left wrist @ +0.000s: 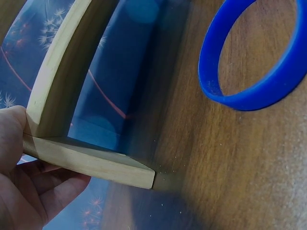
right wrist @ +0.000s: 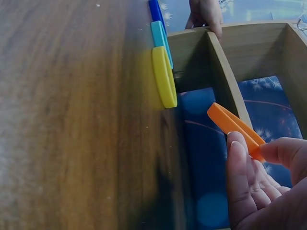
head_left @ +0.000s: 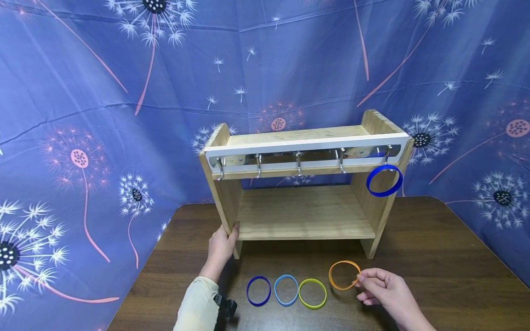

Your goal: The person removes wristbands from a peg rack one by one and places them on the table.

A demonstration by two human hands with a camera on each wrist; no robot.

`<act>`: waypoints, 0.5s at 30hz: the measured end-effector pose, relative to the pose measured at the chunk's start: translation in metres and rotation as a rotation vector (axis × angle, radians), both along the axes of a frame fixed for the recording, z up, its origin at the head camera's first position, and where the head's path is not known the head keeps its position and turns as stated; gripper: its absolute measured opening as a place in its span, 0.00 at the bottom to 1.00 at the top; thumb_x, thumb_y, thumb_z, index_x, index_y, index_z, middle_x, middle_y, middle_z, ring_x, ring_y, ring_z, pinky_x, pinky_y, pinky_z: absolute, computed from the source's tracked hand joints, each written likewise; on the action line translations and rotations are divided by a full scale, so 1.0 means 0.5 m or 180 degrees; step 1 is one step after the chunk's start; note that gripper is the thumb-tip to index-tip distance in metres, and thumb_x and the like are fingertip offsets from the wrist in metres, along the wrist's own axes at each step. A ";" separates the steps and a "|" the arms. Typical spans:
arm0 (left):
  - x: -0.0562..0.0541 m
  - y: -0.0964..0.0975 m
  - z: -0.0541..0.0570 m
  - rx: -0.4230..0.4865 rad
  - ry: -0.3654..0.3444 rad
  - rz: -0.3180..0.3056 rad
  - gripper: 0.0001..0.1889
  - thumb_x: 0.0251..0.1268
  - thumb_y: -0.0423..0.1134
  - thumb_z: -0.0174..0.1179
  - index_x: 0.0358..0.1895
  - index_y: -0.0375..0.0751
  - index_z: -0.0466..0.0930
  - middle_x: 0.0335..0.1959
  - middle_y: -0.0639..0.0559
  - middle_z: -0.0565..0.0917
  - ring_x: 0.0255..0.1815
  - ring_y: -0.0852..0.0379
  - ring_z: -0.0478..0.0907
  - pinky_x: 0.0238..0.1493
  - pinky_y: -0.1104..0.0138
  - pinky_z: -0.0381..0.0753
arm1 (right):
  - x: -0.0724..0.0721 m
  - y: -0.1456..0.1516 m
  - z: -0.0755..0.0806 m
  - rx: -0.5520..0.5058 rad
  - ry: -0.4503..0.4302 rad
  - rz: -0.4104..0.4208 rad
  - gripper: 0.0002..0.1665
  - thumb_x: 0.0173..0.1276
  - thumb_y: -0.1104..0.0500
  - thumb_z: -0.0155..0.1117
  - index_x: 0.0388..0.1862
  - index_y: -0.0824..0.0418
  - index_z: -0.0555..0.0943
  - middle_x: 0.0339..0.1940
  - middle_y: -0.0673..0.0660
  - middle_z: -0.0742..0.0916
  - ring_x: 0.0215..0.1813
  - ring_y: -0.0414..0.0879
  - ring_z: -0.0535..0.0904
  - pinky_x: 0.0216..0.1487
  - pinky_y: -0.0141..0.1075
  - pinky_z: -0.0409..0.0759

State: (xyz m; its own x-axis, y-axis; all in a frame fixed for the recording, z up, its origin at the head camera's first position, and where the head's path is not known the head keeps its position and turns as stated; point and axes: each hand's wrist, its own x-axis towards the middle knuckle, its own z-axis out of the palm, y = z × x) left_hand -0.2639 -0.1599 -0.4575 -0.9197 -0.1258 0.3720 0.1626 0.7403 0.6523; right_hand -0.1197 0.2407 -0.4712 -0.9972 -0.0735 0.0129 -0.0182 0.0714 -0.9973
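Note:
My left hand grips the left side board of a small wooden rack, thumb inside and fingers behind in the left wrist view. Between thumb and fingertips, my right hand pinches an orange silicone wristband, held up off the table in front of the rack. A blue wristband hangs from the rightmost hook. On the table lie a dark blue wristband, a light blue wristband and a yellow wristband, in a row between my hands.
Several metal hooks line the rack's white-edged front rail; the others hold no band. The rack stands on a dark brown wooden table. Behind it hangs a blue cloth with dandelion prints.

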 end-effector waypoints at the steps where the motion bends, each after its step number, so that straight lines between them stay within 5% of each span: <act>1: 0.000 0.000 0.000 0.0004 0.0005 0.0002 0.14 0.70 0.49 0.56 0.36 0.41 0.78 0.33 0.38 0.85 0.35 0.35 0.82 0.38 0.46 0.77 | 0.001 0.002 -0.002 0.0016 -0.0008 0.0054 0.08 0.72 0.66 0.57 0.43 0.73 0.76 0.35 0.56 0.89 0.30 0.46 0.86 0.31 0.38 0.83; 15: 0.005 0.002 0.007 0.0012 -0.0065 0.0005 0.14 0.70 0.49 0.56 0.38 0.40 0.78 0.33 0.37 0.85 0.36 0.34 0.81 0.37 0.45 0.76 | -0.006 0.006 -0.030 0.0108 -0.0300 0.0579 0.13 0.73 0.67 0.54 0.44 0.81 0.73 0.35 0.59 0.87 0.28 0.45 0.84 0.30 0.37 0.83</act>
State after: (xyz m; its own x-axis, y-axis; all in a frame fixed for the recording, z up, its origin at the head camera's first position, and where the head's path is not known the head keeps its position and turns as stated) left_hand -0.2616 -0.1587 -0.4538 -0.9268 -0.1287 0.3528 0.1481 0.7381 0.6582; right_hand -0.1227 0.2438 -0.4861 -0.9642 -0.2511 -0.0854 0.0595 0.1091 -0.9922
